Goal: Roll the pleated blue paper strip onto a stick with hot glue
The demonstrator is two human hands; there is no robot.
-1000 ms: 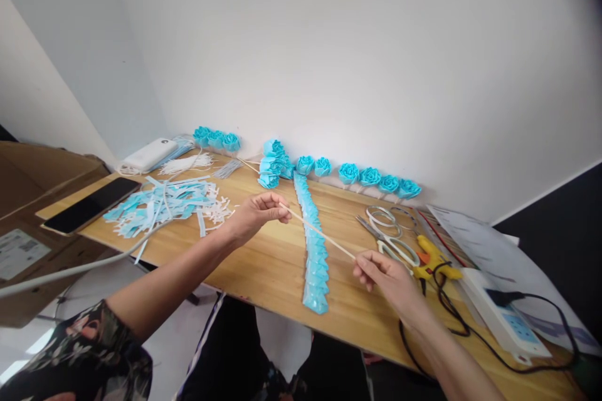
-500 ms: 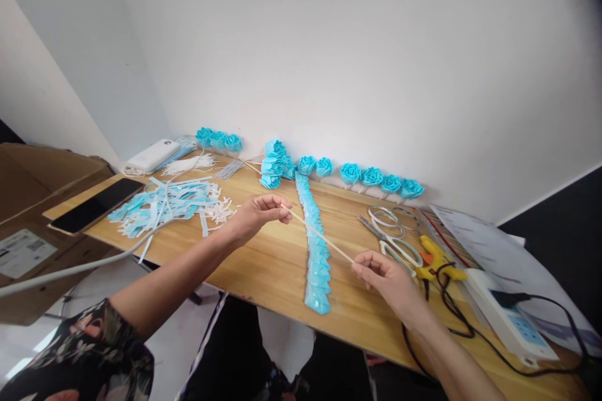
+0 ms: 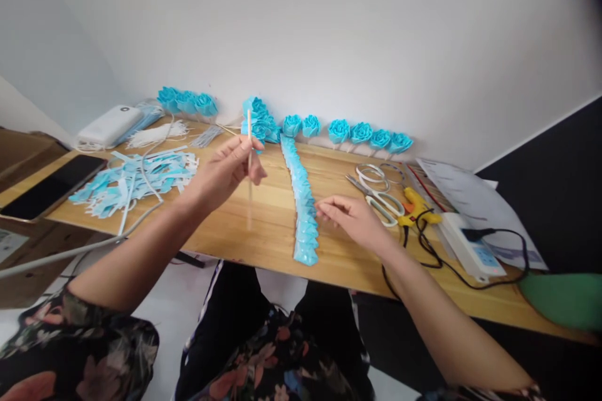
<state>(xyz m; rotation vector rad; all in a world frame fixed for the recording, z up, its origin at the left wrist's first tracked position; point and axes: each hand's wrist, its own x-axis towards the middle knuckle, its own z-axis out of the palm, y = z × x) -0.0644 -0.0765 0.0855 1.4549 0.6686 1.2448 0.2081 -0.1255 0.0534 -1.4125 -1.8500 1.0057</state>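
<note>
My left hand (image 3: 230, 166) pinches a thin wooden stick (image 3: 249, 128), which stands about upright above the table, its lower end blurred. Down the middle of the table runs a long row of overlapping light-blue petals (image 3: 301, 194). At the right edge of that row is my right hand (image 3: 345, 214), thumb and fingers drawn together. Whether its fingertips grip a petal is not plain. Behind my left hand lies a cluster of blue flowers (image 3: 263, 122), partly covered by the hand and stick.
More blue flowers (image 3: 361, 132) line the wall. Scissors (image 3: 385, 203), a yellow glue gun (image 3: 418, 208) and a corded power strip (image 3: 470, 247) lie at right. Blue and white scraps (image 3: 132, 178), a phone (image 3: 51, 185) and a white power bank (image 3: 109, 126) lie at left.
The stick has left my right hand and turned from slanting to upright in my left, which has risen. My right hand has moved left to the petal row. The view has tilted down.
</note>
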